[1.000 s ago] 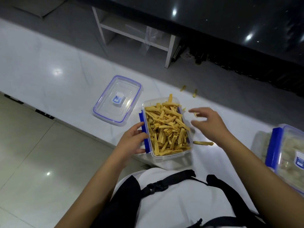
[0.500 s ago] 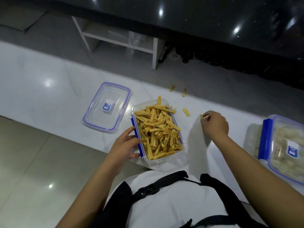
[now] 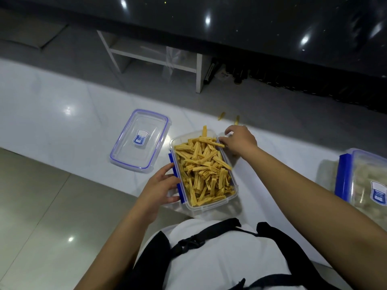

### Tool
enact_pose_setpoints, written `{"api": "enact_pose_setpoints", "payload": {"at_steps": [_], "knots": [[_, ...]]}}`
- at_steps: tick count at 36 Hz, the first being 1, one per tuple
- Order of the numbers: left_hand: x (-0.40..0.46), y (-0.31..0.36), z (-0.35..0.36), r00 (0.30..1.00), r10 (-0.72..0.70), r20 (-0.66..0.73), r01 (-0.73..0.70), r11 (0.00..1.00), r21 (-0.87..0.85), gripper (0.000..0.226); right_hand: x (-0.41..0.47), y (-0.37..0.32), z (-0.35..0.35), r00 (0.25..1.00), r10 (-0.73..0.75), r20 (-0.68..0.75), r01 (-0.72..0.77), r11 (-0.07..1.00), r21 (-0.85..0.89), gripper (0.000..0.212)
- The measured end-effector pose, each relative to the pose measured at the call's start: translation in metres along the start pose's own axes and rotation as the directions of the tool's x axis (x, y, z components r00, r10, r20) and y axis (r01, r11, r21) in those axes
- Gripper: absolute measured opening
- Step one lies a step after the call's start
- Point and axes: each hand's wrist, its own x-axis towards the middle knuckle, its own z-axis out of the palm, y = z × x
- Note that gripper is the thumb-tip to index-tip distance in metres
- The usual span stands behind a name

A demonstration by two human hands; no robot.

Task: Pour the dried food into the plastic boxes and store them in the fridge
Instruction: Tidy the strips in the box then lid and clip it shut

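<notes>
Clear plastic box (image 3: 209, 204) sitting at white counter (image 3: 62, 122) edge, heaped with dried sticks (image 3: 202, 170). Left hand (image 3: 161, 187) gripping blue clip side, probably steadying. Right hand (image 3: 238, 140) reaching over far corner, fingers curled, likely dropping stray stick; contents unclear. Lid (image 3: 140, 141) lying beside, awaiting closing.

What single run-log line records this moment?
left hand: holds open box | right hand: at far rim, grip unclear | lid: off, left | stray pieces: behind box

The right hand (image 3: 240, 141) was brought from the counter (image 3: 62, 122) back to the far rim of the open box (image 3: 211, 207). A stray yellow stick was apparently dropped in, though the fingertips are blurred.
</notes>
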Motion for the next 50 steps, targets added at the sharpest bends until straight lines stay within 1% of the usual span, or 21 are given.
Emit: {"api": "enact_pose_setpoints", "payload": {"at_steps": [9, 15, 19, 22, 25, 27, 29, 31, 33, 36, 42, 47, 50], "knots": [[0.000, -0.003, 0.000, 1.000, -0.002, 0.006, 0.002, 1.000, -0.019, 0.051, -0.006, 0.007, 0.000, 0.999, -0.003, 0.032, -0.001, 0.991, 0.132, 0.022], [0.001, -0.004, -0.001, 1.000, 0.000, 0.012, 0.001, 1.000, -0.028, 0.051, -0.012, 0.015, -0.005, 0.999, -0.017, 0.039, 0.013, 0.995, 0.100, 0.017], [0.003, -0.005, -0.002, 1.000, 0.001, 0.007, -0.001, 0.999, -0.035, 0.049, -0.016, 0.024, -0.015, 0.999, -0.007, 0.049, 0.003, 0.997, 0.078, 0.023], [0.003, -0.006, -0.003, 1.000, 0.004, 0.011, -0.004, 0.999, -0.050, 0.047, -0.020, 0.033, -0.022, 0.999, -0.015, 0.044, 0.012, 0.997, 0.082, 0.038], [0.003, -0.007, -0.003, 1.000, 0.009, 0.022, -0.008, 0.999, -0.045, 0.047, -0.025, 0.041, -0.024, 0.998, -0.057, 0.026, 0.055, 0.995, 0.079, 0.044], [0.003, -0.007, -0.003, 1.000, 0.010, 0.027, -0.009, 0.999, -0.040, 0.048, -0.028, 0.042, -0.019, 0.994, -0.100, 0.035, 0.100, 0.995, 0.005, 0.052], [0.003, -0.007, -0.002, 1.000, 0.011, 0.027, -0.010, 0.999, -0.040, 0.048, -0.030, 0.042, -0.012, 0.993, -0.115, 0.036, 0.119, 0.984, -0.130, 0.059], [0.004, -0.007, -0.001, 1.000, 0.010, 0.025, -0.009, 0.999, -0.043, 0.048, -0.031, 0.042, -0.005, 0.990, -0.137, -0.010, 0.132, 0.969, -0.210, 0.052], [0.005, -0.007, -0.001, 1.000, 0.010, 0.026, -0.009, 0.999, -0.044, 0.047, -0.032, 0.043, 0.001, 0.983, -0.169, -0.072, 0.150, 0.965, -0.213, 0.039], [0.005, -0.008, -0.002, 0.999, 0.016, 0.034, -0.014, 0.999, -0.049, 0.047, -0.032, 0.045, 0.004, 0.980, -0.165, -0.107, 0.142, 0.970, -0.198, 0.030], [0.004, -0.009, -0.003, 0.999, 0.024, 0.036, -0.022, 0.997, -0.069, 0.047, -0.035, 0.051, 0.000, 0.984, -0.130, -0.118, 0.110, 0.981, -0.161, 0.025], [0.004, -0.010, -0.004, 0.999, 0.018, 0.027, -0.016, 0.998, -0.068, 0.047, -0.037, 0.057, -0.001, 0.982, -0.167, -0.092, 0.155, 0.979, -0.130, 0.018], [0.005, -0.010, -0.004, 0.999, 0.021, 0.030, -0.019, 0.998, -0.068, 0.046, -0.038, 0.061, -0.001, 0.982, -0.177, -0.070, 0.167, 0.976, -0.137, 0.020]]}}
